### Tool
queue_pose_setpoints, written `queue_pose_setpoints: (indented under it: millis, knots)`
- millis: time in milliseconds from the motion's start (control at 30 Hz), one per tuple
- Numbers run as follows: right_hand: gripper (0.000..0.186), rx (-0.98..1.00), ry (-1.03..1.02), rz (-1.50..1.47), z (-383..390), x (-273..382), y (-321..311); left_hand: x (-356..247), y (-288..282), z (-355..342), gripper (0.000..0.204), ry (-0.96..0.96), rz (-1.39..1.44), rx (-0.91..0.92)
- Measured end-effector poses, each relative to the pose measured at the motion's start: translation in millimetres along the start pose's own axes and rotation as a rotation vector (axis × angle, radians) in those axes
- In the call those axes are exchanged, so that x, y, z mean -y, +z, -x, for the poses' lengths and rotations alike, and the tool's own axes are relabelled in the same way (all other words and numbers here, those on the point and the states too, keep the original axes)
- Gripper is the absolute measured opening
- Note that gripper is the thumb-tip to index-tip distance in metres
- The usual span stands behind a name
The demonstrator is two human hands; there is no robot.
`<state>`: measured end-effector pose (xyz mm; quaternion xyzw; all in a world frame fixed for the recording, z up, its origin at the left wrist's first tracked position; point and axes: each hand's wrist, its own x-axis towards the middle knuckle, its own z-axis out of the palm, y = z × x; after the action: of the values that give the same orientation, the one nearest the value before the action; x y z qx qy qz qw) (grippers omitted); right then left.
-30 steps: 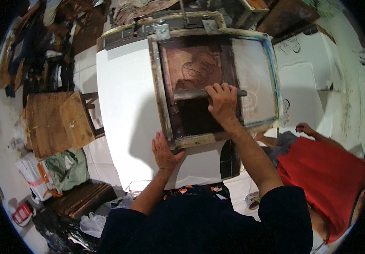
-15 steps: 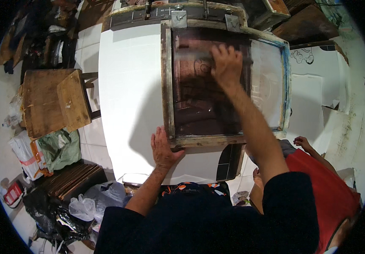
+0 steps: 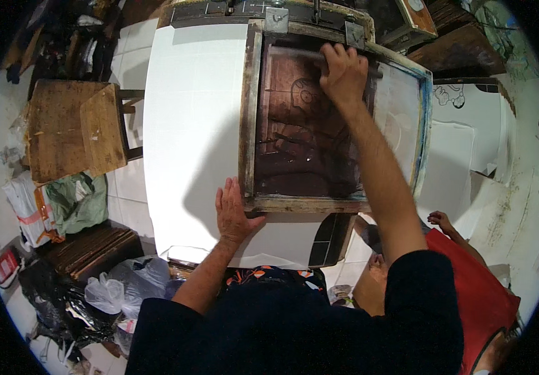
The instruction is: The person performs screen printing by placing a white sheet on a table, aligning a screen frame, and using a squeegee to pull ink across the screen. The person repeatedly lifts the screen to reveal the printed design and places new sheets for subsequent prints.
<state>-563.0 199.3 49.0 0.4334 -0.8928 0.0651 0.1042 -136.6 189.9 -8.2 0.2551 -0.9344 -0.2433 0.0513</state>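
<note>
A wooden-framed printing screen [image 3: 252, 125] lies over a large white sheet [image 3: 188, 81], clamped along its far side by metal hinges [image 3: 276, 20]. Dark, wet-looking ink covers much of its mesh, and a line-drawn figure [image 3: 307, 94] shows through. Close to the far end of the mesh, my right hand [image 3: 344, 74] is closed on a squeegee [image 3: 294, 52] that lies crosswise; my fingers cover part of it. My left hand [image 3: 232, 215] rests on the white sheet by the frame's near left corner, fingers stretched out, thumb beside the wood.
On the left stand a wooden stool [image 3: 63, 128], a green sack [image 3: 82, 203], stacked brown boards [image 3: 94, 250] and plastic bags [image 3: 129, 284]. Printed white sheets [image 3: 448, 150] lie to the right. A person in red [image 3: 482, 300] is close by my right side.
My right hand and the squeegee have moved away from me toward the far end of the mesh, uncovering more of the drawn figure. My left hand stays by the frame corner.
</note>
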Motion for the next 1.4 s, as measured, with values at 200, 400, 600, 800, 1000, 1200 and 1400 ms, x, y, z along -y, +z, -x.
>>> queue_pose_setpoints:
  millis: [200, 400, 600, 800, 1000, 1200, 1400]
  knots:
    - [0.061, 0.080, 0.020, -0.104, 125, 45, -48, -2, -3, -3, 0.137, 0.029, 0.016, -0.035]
    - [0.056, 0.008, -0.009, -0.099, 44, 10, -30, 0, -4, 0, 0.133, 0.023, 0.024, 0.006]
    - [0.057, -0.052, -0.013, 0.038, -25, -2, -4, -1, -4, -2, 0.132, 0.046, 0.012, -0.059]
    - [0.058, 0.087, 0.058, 0.002, 98, 38, -33, -3, -7, -4, 0.134, 0.053, 0.032, -0.067]
    - [0.058, 0.214, 0.082, -0.139, 216, 81, -74, 0, -4, -5, 0.126, 0.069, 0.001, -0.070]
    - [0.069, 0.254, 0.098, -0.192, 267, 98, -88, 1, 2, -5, 0.119, 0.095, 0.005, -0.143]
    - [0.064, 0.225, 0.070, -0.187, 272, 94, -83, -1, 3, -5, 0.118, 0.043, -0.035, -0.092]
